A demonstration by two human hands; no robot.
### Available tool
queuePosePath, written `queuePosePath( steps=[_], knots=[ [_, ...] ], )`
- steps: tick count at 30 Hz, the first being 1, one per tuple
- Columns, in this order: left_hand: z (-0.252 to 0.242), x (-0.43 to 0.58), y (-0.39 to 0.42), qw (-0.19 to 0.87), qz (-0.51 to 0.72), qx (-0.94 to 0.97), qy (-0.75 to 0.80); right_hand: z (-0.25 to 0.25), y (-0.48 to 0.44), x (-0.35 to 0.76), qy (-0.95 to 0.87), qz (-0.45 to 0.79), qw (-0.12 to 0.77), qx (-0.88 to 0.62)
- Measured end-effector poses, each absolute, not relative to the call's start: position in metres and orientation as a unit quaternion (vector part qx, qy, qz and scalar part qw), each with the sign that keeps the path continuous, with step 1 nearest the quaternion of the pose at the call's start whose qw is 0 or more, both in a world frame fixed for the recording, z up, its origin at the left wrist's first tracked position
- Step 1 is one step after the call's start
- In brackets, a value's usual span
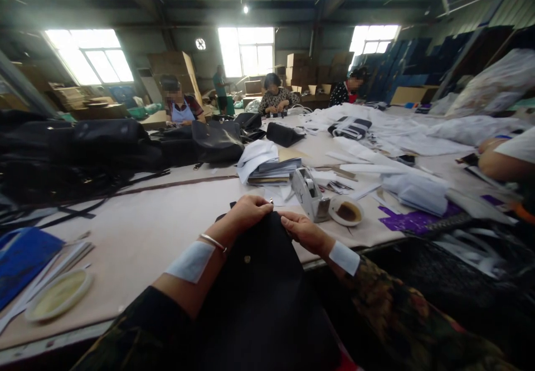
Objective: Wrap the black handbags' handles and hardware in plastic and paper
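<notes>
A black bag (263, 282) with a small metal stud on its face lies at the near table edge and reaches down toward my body. My left hand (251, 210), with a bangle at the wrist, is closed at the bag's far end, thumb and fingers pinched near a small metal piece (271, 200). On the right side of that end, my right hand (304, 230) grips the black material between thumb and fingers. White patches sit on both forearms.
A tape dispenser (310, 195) and a dish of brown stuff (346, 211) stand just beyond my right hand. Stacked papers (271, 165) lie ahead, black bags (83, 148) at left. A pale dish (58, 296) is near left. Several people sit or stand beyond.
</notes>
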State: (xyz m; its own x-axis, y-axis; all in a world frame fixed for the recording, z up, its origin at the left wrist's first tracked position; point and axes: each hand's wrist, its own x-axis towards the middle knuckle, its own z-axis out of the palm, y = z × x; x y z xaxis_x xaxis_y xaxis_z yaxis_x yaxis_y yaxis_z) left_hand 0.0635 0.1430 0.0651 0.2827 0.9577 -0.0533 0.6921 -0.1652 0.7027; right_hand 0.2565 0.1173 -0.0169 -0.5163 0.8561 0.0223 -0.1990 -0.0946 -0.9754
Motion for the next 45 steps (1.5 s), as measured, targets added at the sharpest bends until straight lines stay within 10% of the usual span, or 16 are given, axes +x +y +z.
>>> queuePosePath(
  steps=[7,22,34,45],
  knots=[
    [0.066,0.065,0.138,0.306,0.185,0.744,0.564,-0.004,0.144,0.263,-0.688,0.625,0.243,-0.279],
    [0.090,0.047,0.103,0.363,0.218,0.755,0.500,0.006,0.103,0.270,-0.814,0.291,0.442,-0.241],
    [0.102,0.051,0.108,0.554,0.200,0.640,0.494,0.012,0.080,0.275,-0.866,0.234,0.386,-0.218],
    [0.096,0.067,0.120,0.263,0.136,0.737,0.608,0.009,0.078,0.269,-0.839,0.237,0.428,-0.239]
  ],
)
